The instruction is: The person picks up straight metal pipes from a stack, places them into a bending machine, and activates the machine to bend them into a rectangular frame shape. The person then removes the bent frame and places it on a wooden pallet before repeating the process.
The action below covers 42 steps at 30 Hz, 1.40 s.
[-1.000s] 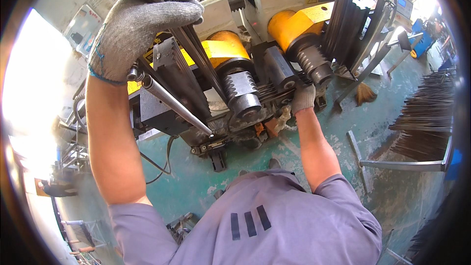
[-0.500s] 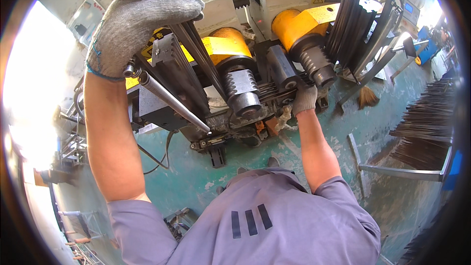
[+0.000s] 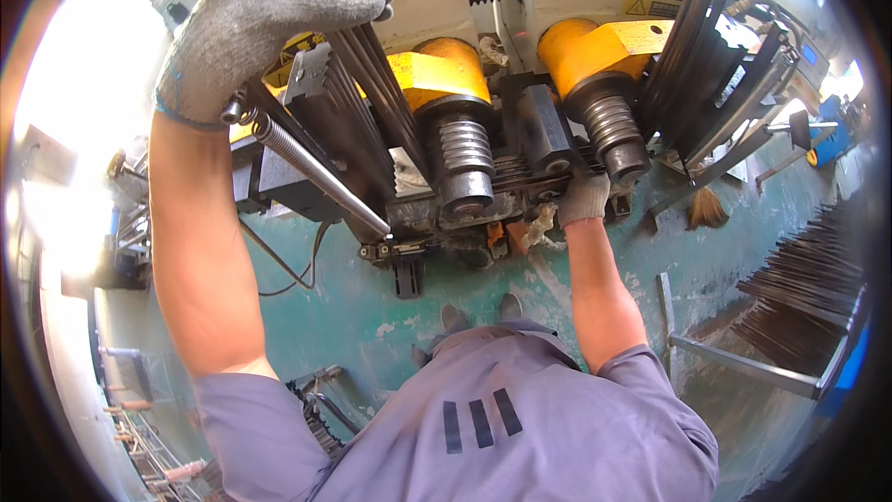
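My left hand, in a grey knit glove, is raised at the upper left and wrapped round a bundle of dark metal rods. The bundle slants down into a machine. My right hand, also gloved, reaches in at the machine's front, below a dark block. Its fingers are hidden among dark parts, so their grip does not show. Beside the block are a ridged left roller and a ridged right roller, under yellow housings. Thin rods lie crosswise between the rollers.
A steel rod with a spring slants below my left wrist. More upright dark rods stand at the machine's right. On the green floor are a broom head and a large pile of thin rods by a metal frame.
The view has shifted slightly. Both rollers now show rings where flat toothed faces showed before, so they have turned. My left hand stays on the rods, and my right hand remains below the block.
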Tool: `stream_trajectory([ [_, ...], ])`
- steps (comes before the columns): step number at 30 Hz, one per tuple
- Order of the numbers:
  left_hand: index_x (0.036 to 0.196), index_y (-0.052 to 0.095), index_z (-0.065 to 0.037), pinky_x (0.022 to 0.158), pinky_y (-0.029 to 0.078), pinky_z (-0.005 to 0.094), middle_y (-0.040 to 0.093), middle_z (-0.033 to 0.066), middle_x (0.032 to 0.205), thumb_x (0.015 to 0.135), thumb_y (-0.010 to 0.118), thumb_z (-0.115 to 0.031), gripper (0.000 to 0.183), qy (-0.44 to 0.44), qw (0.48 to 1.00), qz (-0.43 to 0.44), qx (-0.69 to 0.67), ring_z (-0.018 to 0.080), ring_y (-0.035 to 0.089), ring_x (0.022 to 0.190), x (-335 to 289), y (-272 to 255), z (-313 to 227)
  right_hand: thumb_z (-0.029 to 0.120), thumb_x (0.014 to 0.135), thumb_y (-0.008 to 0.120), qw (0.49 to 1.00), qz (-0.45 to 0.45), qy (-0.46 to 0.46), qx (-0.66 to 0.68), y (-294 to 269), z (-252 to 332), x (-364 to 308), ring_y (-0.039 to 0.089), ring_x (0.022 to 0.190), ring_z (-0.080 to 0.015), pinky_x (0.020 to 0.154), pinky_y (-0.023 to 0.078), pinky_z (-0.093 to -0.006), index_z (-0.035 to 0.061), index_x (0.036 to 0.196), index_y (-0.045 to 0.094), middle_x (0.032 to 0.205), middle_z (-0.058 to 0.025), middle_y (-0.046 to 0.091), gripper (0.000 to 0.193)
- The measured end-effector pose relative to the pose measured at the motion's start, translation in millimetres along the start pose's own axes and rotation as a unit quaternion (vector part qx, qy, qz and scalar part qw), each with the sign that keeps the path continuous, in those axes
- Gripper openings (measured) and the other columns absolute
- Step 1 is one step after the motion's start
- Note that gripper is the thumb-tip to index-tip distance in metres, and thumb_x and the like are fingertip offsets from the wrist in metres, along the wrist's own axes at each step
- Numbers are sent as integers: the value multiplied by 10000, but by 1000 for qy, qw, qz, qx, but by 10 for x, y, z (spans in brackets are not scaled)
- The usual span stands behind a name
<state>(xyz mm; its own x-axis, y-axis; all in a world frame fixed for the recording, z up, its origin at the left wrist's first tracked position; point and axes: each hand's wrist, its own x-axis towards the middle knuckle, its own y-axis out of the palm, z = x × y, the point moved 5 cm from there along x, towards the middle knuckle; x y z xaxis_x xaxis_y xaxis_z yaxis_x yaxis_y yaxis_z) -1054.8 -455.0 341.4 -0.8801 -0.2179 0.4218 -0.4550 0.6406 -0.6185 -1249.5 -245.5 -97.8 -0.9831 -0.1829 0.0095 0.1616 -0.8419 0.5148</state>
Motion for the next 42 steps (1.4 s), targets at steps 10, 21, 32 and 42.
stream_trajectory([
  [10, 936, 720, -34, 681, 580, 284, 703, 71, 804, 931, 709, -82, 50, 126, 937, -141, 293, 162, 669, 702, -347, -250, -261, 86, 916, 771, 989, -131, 37, 60, -116, 507, -721, 706, 1026, -231, 911, 573, -351, -60, 1186, 730, 1169, -104, 744, 309],
  [21, 950, 691, -36, 634, 564, 277, 679, 53, 765, 965, 677, -60, 31, 159, 935, -274, 157, 139, 653, 666, -1432, -101, -311, 99, 977, 707, 994, -44, 54, 83, -289, 465, -994, 701, 1086, -276, 922, 596, -372, -54, 1240, 688, 1154, -154, 726, 305],
  [32, 1003, 664, -41, 625, 553, 289, 669, 36, 750, 982, 664, -58, 27, 91, 897, -384, -200, 125, 657, 668, -3706, -782, -6, 39, 956, 688, 997, -31, 30, -65, 93, -11, -3077, 676, 950, -225, 925, 554, -368, -66, 1041, 717, 1015, -105, 702, 138],
  [42, 1086, 612, -9, 576, 581, 339, 654, 96, 751, 875, 669, 29, 222, -212, 583, -746, -241, 199, 676, 622, -7245, -926, 256, 142, 938, 724, 930, 283, -63, -225, 1463, 389, -4451, 598, 884, -174, 829, 509, -326, -14, 1031, 687, 933, -64, 661, 186],
])
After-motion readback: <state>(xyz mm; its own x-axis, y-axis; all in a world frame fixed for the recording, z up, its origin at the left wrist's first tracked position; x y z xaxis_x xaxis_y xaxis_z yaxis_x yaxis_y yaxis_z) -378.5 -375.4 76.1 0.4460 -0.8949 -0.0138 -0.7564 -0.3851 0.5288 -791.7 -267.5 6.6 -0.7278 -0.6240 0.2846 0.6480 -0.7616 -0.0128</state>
